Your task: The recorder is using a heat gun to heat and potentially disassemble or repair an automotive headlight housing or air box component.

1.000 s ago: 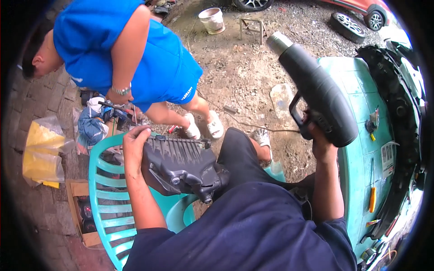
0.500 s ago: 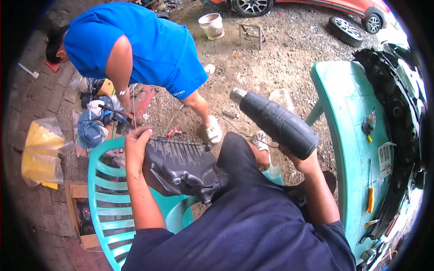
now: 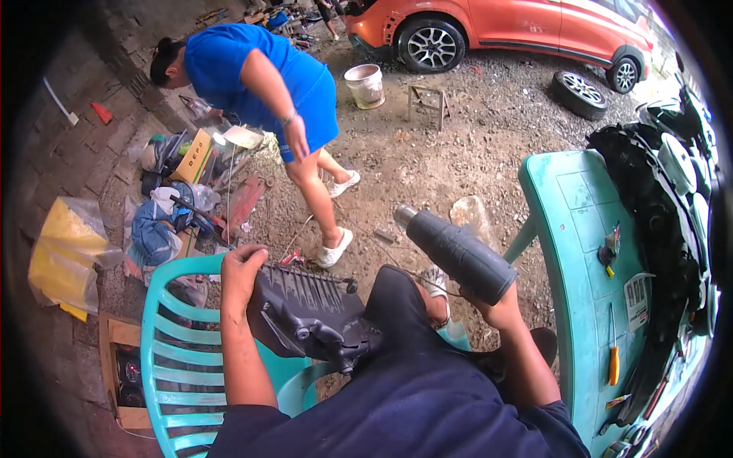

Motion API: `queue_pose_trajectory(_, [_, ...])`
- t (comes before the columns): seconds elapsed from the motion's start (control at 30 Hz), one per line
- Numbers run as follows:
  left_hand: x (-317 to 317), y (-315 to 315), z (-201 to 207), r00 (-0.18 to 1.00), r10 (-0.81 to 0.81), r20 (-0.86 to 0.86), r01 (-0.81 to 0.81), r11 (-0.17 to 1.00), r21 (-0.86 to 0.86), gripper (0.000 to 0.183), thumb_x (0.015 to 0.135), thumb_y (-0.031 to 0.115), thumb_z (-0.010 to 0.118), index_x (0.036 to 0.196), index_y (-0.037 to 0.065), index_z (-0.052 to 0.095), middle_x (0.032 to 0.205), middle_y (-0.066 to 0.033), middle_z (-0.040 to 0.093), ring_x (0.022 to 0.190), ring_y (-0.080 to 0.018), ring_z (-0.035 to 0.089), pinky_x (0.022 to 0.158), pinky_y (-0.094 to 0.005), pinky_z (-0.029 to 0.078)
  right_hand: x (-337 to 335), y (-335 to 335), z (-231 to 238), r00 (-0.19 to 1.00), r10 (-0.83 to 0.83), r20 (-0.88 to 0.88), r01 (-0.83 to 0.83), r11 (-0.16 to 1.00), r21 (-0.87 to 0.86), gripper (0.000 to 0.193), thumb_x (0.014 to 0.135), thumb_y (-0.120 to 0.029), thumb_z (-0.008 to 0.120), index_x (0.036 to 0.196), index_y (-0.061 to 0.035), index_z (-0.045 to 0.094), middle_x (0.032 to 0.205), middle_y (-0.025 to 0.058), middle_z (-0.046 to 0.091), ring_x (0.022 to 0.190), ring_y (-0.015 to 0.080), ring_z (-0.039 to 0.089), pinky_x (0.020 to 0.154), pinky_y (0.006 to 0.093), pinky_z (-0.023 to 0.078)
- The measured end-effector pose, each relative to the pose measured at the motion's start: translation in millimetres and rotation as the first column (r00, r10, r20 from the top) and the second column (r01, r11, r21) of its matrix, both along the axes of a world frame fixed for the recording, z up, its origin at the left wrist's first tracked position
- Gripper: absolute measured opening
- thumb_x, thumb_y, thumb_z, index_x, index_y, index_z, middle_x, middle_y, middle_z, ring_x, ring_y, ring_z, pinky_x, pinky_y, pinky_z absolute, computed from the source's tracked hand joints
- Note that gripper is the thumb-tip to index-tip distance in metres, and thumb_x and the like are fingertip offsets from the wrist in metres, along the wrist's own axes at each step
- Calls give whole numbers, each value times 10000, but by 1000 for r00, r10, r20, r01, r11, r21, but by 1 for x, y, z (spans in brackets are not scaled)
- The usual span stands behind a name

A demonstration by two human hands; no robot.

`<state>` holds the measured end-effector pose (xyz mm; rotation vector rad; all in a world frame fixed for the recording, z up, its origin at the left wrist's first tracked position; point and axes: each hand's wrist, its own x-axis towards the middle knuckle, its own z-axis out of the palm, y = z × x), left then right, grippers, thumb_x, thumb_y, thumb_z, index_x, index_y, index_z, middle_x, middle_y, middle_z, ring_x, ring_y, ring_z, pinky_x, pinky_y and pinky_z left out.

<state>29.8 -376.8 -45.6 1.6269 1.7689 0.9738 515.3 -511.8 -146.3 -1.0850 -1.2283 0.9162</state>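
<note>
My left hand (image 3: 241, 281) grips the upper left edge of a black ribbed plastic housing (image 3: 311, 314), which looks like a car's air filter box. The housing leans against my left thigh, tilted, its ribs at the far side and its rounded fittings toward me. In my right hand (image 3: 504, 307) is a black heat gun (image 3: 461, 258), its metal nozzle pointing up and left, away from the housing. My fingers wrap round its lower part and are mostly hidden beneath its body.
A green plastic chair (image 3: 182, 376) stands at my left. On the green table (image 3: 584, 252) at right lie a screwdriver (image 3: 614, 359) and long black car parts. A person in blue (image 3: 259, 84) bends over clutter ahead. Beyond are a bucket (image 3: 365, 85), a loose wheel (image 3: 578, 95) and an orange car (image 3: 519, 29).
The view has tilted up, showing more of the car. The person in blue has straightened somewhat and shifted right. My hands keep hold of the housing and the heat gun.
</note>
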Motion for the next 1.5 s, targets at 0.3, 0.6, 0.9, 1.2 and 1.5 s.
queue_pose_trajectory(0.3, [1,-3,2,999,-34,-39,35,999,33,329,937,218,775,1107,-61,817,975,-70,805,924,-150,712,879,-316,548,2,-3,-13,1000,-25,19,26,999,-35,463,851,-18,884,1289,16,737,1214,106,789,1122,204,738,1016,383,576])
queue_pose_trajectory(0.6, [-2,-3,0,999,-18,-38,19,1000,24,346,937,232,782,1110,-66,816,984,-84,814,921,-156,714,876,-323,550,6,-3,-20,999,35,34,-33,998,-45,543,837,33,862,1355,22,701,1271,99,775,1153,195,725,1043,370,563])
queue_pose_trajectory(0.9, [-2,-2,-1,1000,-7,-15,8,999,37,350,940,237,782,1114,-65,816,974,-67,799,921,-151,706,870,-325,544,5,-2,-30,1000,12,-9,-12,1000,1,646,824,67,855,1435,24,651,1330,108,761,1218,219,719,1083,393,558])
queue_pose_trajectory(1.2, [-4,-5,-3,999,-40,-22,42,997,72,342,942,233,782,1122,-56,817,995,-82,817,950,-162,723,897,-327,547,0,-4,-20,996,3,-94,-4,1000,-9,572,845,31,878,1383,41,685,1307,133,765,1200,226,723,1066,395,562])
queue_pose_trajectory(1.5, [-7,-3,-7,1000,-13,-14,14,998,54,334,936,246,794,1101,-42,828,974,-89,823,934,-168,735,884,-328,557,1,-8,-20,997,16,-73,-19,999,-41,696,824,76,823,1483,22,608,1369,128,743,1265,246,711,1133,421,541])
